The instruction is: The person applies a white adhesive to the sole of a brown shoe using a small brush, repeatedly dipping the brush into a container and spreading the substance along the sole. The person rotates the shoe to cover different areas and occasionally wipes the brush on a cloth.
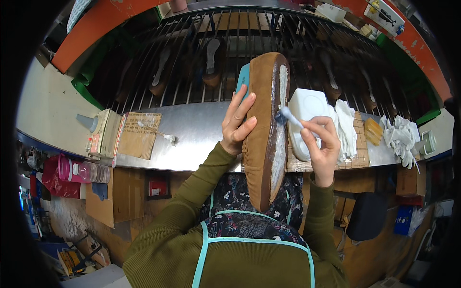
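Note:
A brown suede shoe (260,115) stands on its toe-to-heel length in front of me, its sole side turned to the right. A whitish, wet-looking coating (278,149) covers part of the sole, inside a dark brown rim. Behind the shoe's left side shows a teal shoe last (243,77). My left hand (236,120) grips the shoe from the left, fingers spread over the suede. Pinched between thumb and fingers of my right hand (321,139) is a small brush (289,116) with a pale handle. Its dark, partly whitened head touches the sole's edge.
A white plastic container (307,103) stands right of the shoe, near white gloves (345,127) and a yellowish block (373,131). On the left lie cardboard (137,141), a white-tipped stick (158,132) and a spouted can (103,129). Beyond, several shoes (211,62) lie along the metal-bar conveyor (185,93).

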`<state>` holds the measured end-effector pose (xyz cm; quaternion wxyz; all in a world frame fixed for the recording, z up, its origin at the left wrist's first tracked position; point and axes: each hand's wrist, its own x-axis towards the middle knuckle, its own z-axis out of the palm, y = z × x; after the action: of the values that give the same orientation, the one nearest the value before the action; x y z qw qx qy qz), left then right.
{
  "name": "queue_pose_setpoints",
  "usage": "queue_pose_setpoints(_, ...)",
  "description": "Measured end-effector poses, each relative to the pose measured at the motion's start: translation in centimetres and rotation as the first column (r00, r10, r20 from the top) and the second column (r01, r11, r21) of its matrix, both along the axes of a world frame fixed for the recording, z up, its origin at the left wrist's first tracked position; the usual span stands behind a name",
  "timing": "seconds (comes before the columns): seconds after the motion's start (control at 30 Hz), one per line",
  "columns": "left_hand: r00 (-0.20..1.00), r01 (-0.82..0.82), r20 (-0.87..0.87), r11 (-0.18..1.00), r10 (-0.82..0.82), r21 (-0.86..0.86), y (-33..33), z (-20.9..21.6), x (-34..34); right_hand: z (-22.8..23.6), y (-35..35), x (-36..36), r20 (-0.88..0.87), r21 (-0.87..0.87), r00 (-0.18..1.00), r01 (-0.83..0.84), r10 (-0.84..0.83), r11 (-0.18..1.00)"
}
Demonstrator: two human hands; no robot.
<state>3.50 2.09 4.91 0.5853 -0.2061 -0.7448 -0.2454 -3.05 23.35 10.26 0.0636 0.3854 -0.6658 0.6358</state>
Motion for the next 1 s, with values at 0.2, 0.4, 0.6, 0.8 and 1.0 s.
queue_pose_setpoints(0.2, 1.000, -0.009, 0.010, 1.000, 0.010, -0.011, 0.3, 0.4, 0.2, 0.3, 0.3, -0.3, -0.053, 0.006, 0.998, -0.039, 0.040, 0.999)
queue_pose_setpoints(0.4, 1.000, -0.019, 0.024, 1.000, 0.019, 0.015, 0.5, 0.1, 0.2, -0.4, 1.4, 0.6, -0.059, 0.041, 0.992, -0.106, 0.109, 0.993)
queue_pose_setpoints(0.6, 0.999, -0.024, 0.039, 0.999, 0.022, 0.033, 0.3, -0.1, -0.1, -0.7, 2.1, 2.6, 0.007, 0.040, 0.994, -0.114, 0.113, 0.993)
queue_pose_setpoints(0.8, 0.999, 0.010, 0.052, 0.996, -0.015, 0.085, 0.3, -0.2, -0.5, -1.3, 3.3, 3.6, -0.071, 0.079, 0.992, -0.101, 0.107, 0.992)
queue_pose_setpoints(1.0, 0.995, 0.051, 0.078, 0.981, -0.066, 0.187, 1.0, -0.5, -1.4, 0.0, 1.0, 2.1, 0.152, 0.022, 0.978, 0.142, -0.143, 0.990)
